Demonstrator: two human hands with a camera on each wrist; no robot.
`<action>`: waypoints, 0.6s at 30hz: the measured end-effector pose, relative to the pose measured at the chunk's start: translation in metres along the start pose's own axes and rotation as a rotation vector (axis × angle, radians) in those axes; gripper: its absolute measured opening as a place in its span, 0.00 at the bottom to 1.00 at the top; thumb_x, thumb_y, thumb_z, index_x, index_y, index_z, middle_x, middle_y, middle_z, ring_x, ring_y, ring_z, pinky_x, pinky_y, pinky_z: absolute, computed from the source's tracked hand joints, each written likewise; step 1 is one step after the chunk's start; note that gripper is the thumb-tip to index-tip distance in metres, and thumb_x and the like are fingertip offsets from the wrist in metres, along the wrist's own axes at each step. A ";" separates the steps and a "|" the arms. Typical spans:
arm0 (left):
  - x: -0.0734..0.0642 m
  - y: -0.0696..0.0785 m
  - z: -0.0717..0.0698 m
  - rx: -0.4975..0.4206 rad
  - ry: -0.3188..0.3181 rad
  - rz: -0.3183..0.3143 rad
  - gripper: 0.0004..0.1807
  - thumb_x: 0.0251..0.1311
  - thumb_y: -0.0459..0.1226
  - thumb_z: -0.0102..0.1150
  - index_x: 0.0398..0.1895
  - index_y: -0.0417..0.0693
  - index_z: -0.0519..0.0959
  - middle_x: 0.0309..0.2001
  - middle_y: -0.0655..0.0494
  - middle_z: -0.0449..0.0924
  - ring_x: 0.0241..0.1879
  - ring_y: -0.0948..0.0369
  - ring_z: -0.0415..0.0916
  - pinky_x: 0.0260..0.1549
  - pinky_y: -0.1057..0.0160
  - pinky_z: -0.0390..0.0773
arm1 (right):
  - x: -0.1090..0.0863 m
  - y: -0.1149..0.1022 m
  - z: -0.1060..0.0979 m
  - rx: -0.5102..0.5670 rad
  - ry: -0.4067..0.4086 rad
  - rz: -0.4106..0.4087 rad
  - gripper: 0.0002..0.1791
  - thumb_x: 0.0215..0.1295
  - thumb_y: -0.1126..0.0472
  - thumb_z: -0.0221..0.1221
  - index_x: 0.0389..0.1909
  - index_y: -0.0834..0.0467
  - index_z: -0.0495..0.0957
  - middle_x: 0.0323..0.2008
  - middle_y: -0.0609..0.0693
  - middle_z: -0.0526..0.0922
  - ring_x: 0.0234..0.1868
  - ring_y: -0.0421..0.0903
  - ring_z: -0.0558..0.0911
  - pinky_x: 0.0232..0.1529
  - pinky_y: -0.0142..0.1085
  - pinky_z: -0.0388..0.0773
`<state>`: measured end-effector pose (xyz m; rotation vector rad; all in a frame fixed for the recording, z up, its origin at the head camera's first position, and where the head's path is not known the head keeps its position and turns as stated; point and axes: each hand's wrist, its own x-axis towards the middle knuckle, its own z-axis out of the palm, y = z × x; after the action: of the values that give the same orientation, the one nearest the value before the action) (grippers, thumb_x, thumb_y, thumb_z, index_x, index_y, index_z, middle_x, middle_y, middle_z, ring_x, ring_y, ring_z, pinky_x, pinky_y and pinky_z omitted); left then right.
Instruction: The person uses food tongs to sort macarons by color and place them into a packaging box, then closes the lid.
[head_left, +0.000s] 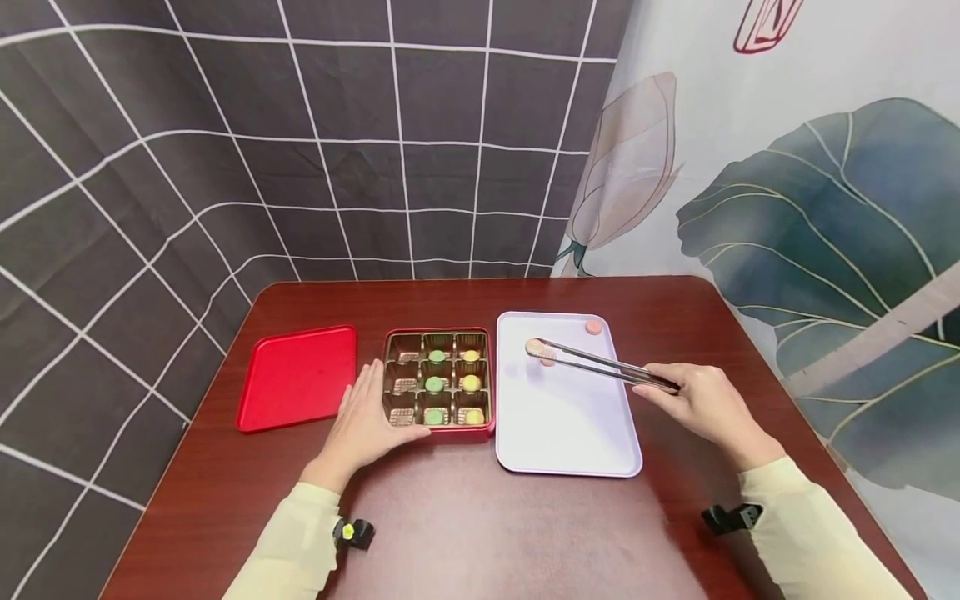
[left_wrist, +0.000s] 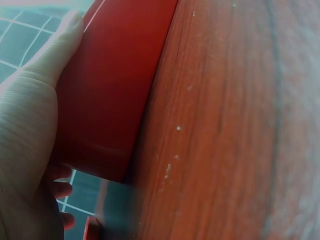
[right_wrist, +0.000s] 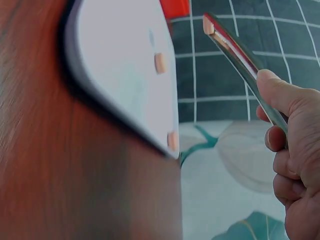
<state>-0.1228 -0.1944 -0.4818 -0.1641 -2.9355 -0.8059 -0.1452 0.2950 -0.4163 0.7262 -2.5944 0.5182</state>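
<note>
Over on the left I've got a flat red lid (head_left: pixel 300 375) lying on the brown surface (head_left: pixel 465 521), and just beside it my left-hand grip (head_left: pixel 362 425), fingers nearly straight along the side of a red box (head_left: pixel 453 436), thumb across its near edge: touching it, loosely spread around that corner. Inside the box, three green sweets (head_left: pixel 434 384) sit in the middle column of compartments, one apiece, and three yellow sweets (head_left: pixel 471 383) sit in the right column the same way. Right next to the box lies a white tray (head_left: pixel 566 433), and here's an orange sweet (right_wrist: pixel 160 63) resting on its far half, with a second orange sweet (head_left: pixel 593 327) in the far right corner. Above the tray, from here, I see a third orange sweet (right_wrist: pixel 208 26), pinched between the tips of metal tongs (head_left: pixel 626 367). Follow them rightward and there's my right-hand grip (head_left: pixel 705 404), curled round the handle end, thumb against the metal; the tongs reach left across the tray.
</note>
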 end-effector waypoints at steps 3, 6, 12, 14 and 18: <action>0.000 0.001 -0.001 -0.002 -0.003 -0.001 0.76 0.28 0.80 0.57 0.75 0.39 0.46 0.74 0.41 0.48 0.73 0.44 0.44 0.67 0.39 0.47 | 0.010 -0.006 0.007 0.037 0.009 -0.032 0.17 0.44 0.57 0.76 0.38 0.54 0.86 0.27 0.41 0.85 0.22 0.33 0.75 0.24 0.24 0.73; 0.000 0.003 -0.002 -0.003 -0.010 -0.005 0.77 0.28 0.80 0.56 0.75 0.39 0.45 0.74 0.41 0.47 0.73 0.45 0.43 0.68 0.39 0.46 | 0.020 -0.012 0.013 0.066 0.026 -0.067 0.17 0.44 0.57 0.76 0.37 0.55 0.87 0.26 0.41 0.84 0.22 0.33 0.74 0.23 0.22 0.72; -0.001 0.003 -0.003 -0.006 -0.010 -0.007 0.76 0.28 0.79 0.57 0.75 0.39 0.46 0.74 0.40 0.47 0.73 0.45 0.43 0.68 0.39 0.46 | 0.041 -0.028 0.026 0.125 0.021 -0.106 0.12 0.48 0.55 0.73 0.34 0.52 0.85 0.19 0.35 0.75 0.19 0.33 0.68 0.19 0.23 0.63; -0.001 0.003 -0.003 -0.006 -0.007 -0.006 0.77 0.28 0.79 0.57 0.75 0.38 0.46 0.74 0.40 0.48 0.73 0.44 0.43 0.68 0.39 0.45 | 0.047 -0.033 0.031 0.144 0.025 -0.124 0.12 0.49 0.55 0.73 0.35 0.53 0.86 0.19 0.34 0.74 0.19 0.33 0.68 0.18 0.23 0.63; 0.000 0.002 -0.002 -0.005 0.000 -0.004 0.77 0.28 0.80 0.57 0.75 0.38 0.46 0.74 0.40 0.48 0.73 0.44 0.44 0.68 0.40 0.45 | 0.063 -0.043 0.041 0.168 0.020 -0.173 0.11 0.51 0.53 0.72 0.35 0.51 0.85 0.17 0.34 0.72 0.17 0.32 0.67 0.18 0.25 0.63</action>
<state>-0.1223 -0.1939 -0.4794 -0.1586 -2.9352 -0.8141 -0.1817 0.2167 -0.4122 0.9850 -2.4613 0.6906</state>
